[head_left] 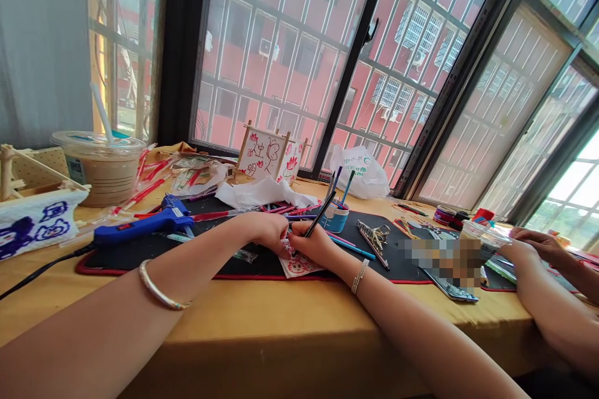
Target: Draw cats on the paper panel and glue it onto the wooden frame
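Observation:
My right hand (311, 242) is closed around a dark pen (322, 212), which slants up toward the window. Beneath both hands lies a small white paper (299, 266) with red drawing on it, on the black mat. My left hand (272, 234) is bent over the paper's upper left side with its fingers curled together, close against the right hand; the fingers seem to pinch the paper. The pen's tip is hidden by the right hand. Just behind, a blue cup (335, 218) holds several pens.
A blue glue gun (145, 221) and a lidded drink cup (100, 168) are at the left. A hair clip (373, 242) and a phone (452, 287) lie to the right. Another person's hands (533, 249) are at far right. A decorated paper stand (264, 156) is by the window.

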`<state>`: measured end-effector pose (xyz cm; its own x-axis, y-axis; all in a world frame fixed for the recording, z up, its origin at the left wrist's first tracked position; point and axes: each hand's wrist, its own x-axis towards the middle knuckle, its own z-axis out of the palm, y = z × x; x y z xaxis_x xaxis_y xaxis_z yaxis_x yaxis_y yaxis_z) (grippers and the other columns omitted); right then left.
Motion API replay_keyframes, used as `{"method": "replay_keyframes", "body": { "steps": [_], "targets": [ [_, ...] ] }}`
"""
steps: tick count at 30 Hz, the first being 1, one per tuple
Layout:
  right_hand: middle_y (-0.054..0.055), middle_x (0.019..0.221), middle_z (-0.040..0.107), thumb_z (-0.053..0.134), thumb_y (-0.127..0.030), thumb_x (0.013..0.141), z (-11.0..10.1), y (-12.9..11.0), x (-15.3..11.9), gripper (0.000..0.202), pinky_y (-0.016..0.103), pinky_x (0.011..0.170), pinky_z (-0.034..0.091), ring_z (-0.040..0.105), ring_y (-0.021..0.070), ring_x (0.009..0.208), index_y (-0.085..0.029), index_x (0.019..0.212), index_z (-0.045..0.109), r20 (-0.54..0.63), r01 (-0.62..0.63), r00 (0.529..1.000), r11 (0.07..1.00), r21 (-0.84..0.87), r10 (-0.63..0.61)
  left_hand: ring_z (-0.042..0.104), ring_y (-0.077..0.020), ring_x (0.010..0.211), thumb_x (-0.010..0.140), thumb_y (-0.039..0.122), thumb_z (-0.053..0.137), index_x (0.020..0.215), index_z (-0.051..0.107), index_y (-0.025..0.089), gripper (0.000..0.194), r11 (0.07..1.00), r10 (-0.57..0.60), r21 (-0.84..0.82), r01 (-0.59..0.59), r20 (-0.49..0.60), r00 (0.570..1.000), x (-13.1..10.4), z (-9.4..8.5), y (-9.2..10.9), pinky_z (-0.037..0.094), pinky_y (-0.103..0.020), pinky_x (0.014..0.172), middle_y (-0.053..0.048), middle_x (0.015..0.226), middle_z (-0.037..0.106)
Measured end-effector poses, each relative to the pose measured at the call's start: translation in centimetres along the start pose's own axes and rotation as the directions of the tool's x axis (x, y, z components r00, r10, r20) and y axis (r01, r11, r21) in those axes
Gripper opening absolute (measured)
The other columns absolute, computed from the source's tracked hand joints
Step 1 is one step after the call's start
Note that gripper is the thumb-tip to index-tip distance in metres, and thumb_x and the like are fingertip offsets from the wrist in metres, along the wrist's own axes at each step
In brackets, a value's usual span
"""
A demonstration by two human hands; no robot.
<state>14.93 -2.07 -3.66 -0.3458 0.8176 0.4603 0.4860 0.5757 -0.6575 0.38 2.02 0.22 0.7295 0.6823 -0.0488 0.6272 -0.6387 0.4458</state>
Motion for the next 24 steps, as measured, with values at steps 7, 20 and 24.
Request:
{"method": "replay_keyframes", "body": {
  "steps": [7,20,24],
  "targets": [
    [-0.006,0.051,0.027,0.042,-0.019,0.066,-0.1,0.1,0.1,0.019,0.019,0.045,0.022,0.024,0.0064,0.050,-0.019,0.051,0.030,0.005,0.002,1.000,1.000,0.003,-0.002,0.044,-0.0123,0.056,0.054,0.051,0.060,0.066,0.053,0.019,0.035,0.973,-0.071,0.227,0.042,0.120,0.990,-0.6,-0.7,1.2,0.031,-0.025,0.051,0.003,0.060,0.050],
    [-0.007,0.050,0.025,0.042,-0.021,0.067,-0.6,-0.1,0.2,0.022,0.020,0.044,0.020,0.024,0.0062,0.048,-0.020,0.052,0.026,-0.043,-0.050,0.998,0.998,-0.035,0.048,0.048,-0.0150,0.065,0.058,0.054,0.058,0.083,0.052,0.018,0.044,0.961,-0.129,0.263,0.088,0.143,0.981,-1.2,-1.0,1.8,0.034,-0.026,0.054,-0.001,0.076,0.055],
    [-0.007,0.051,0.024,0.044,-0.021,0.067,-0.8,-0.1,0.1,0.023,0.020,0.044,0.019,0.023,0.0064,0.049,-0.020,0.052,0.027,-0.029,-0.049,0.998,0.996,-0.070,0.047,0.048,-0.0144,0.063,0.059,0.054,0.057,0.083,0.053,0.018,0.043,0.956,-0.123,0.282,0.078,0.146,0.982,-1.1,-1.0,1.8,0.034,-0.025,0.054,-0.001,0.075,0.056]
  ]
}}
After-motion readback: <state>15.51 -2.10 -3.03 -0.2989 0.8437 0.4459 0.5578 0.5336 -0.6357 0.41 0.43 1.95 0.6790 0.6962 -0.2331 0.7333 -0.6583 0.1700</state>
